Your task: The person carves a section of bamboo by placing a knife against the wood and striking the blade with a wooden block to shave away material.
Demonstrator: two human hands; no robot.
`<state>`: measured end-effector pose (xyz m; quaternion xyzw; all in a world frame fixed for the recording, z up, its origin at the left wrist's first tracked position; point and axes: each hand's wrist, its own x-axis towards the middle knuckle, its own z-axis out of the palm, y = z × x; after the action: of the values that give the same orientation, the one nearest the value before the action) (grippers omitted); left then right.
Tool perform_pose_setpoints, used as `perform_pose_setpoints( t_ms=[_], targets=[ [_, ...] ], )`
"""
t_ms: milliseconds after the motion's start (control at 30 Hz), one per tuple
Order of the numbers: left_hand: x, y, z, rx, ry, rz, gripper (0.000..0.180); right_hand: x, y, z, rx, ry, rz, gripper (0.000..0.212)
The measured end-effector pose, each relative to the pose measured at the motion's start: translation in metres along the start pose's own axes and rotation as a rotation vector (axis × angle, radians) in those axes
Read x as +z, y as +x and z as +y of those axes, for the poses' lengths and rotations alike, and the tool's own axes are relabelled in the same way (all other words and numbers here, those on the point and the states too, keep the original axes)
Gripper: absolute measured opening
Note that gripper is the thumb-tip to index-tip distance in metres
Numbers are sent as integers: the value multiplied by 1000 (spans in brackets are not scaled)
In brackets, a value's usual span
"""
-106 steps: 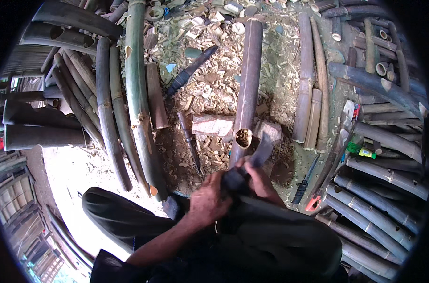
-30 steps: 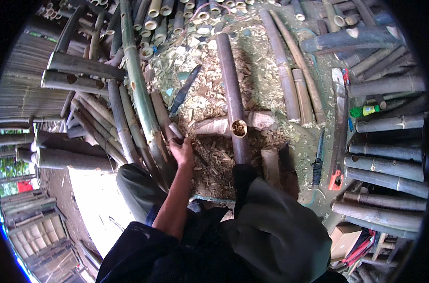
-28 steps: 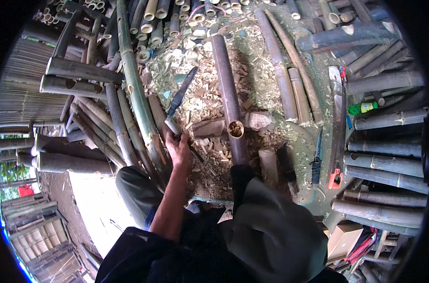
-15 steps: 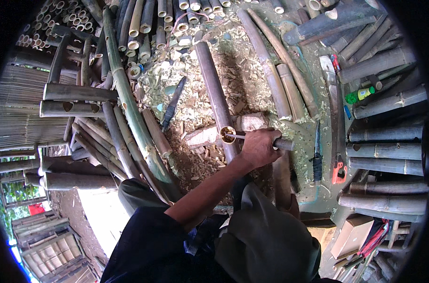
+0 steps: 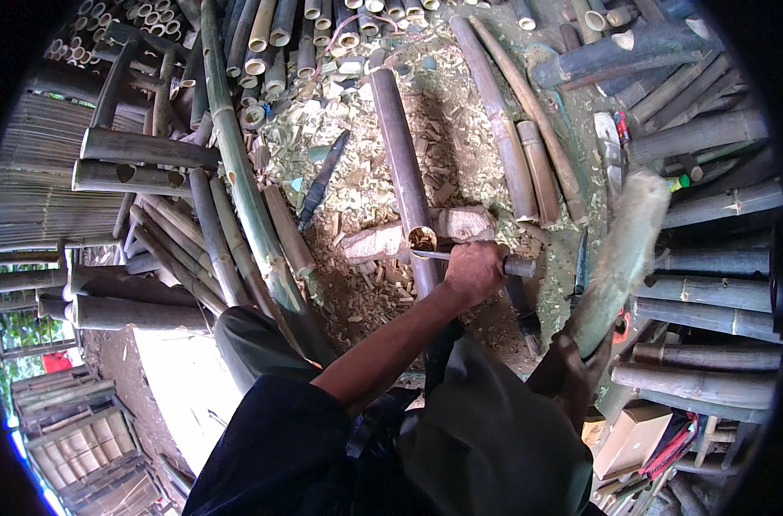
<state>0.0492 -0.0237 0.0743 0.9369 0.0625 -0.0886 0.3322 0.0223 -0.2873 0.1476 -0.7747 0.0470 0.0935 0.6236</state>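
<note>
A dark bamboo pole [image 5: 397, 146] lies lengthwise in front of me, across a rough wooden block [image 5: 374, 246]. Near its close end is a round, pale-rimmed hole [image 5: 421, 237]. My left hand [image 5: 475, 273] is wrapped around a chisel [image 5: 520, 267], its handle sticking out to the right and its thin metal blade reaching the hole's near edge. Off to the right, my right hand [image 5: 572, 365] grips the lower end of a thick wooden club [image 5: 622, 262]. The club is raised at a tilt, slightly blurred, and apart from the chisel.
Wood chips [image 5: 357, 185] cover the ground around the pole. A dark-handled knife [image 5: 324, 179] lies left of it. A long green bamboo pole [image 5: 243, 185] runs down the left side. Cut bamboo pieces [image 5: 701, 292] are stacked at right, near a cardboard box [image 5: 634, 437].
My right hand has swung the club up and out to the right, from low beside my leg. The left hand still holds the chisel at the hole. The whole view has shifted slightly.
</note>
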Motion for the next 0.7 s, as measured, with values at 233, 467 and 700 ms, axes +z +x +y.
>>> perform_pose_setpoints(
  t_ms=[233, 467, 700],
  targets=[
    [-23, -7, 0, 128, -84, 130, 26, 43, -21, 8, -230, -271, -90, 88],
    [-35, -19, -21, 104, -216, 248, 29, 43, -27, -89, -11, -152, -65, 93],
    [-43, -38, -29, 161, -340, 269, 42, 85, -17, -49, -482, -620, -173, 87]
  ],
)
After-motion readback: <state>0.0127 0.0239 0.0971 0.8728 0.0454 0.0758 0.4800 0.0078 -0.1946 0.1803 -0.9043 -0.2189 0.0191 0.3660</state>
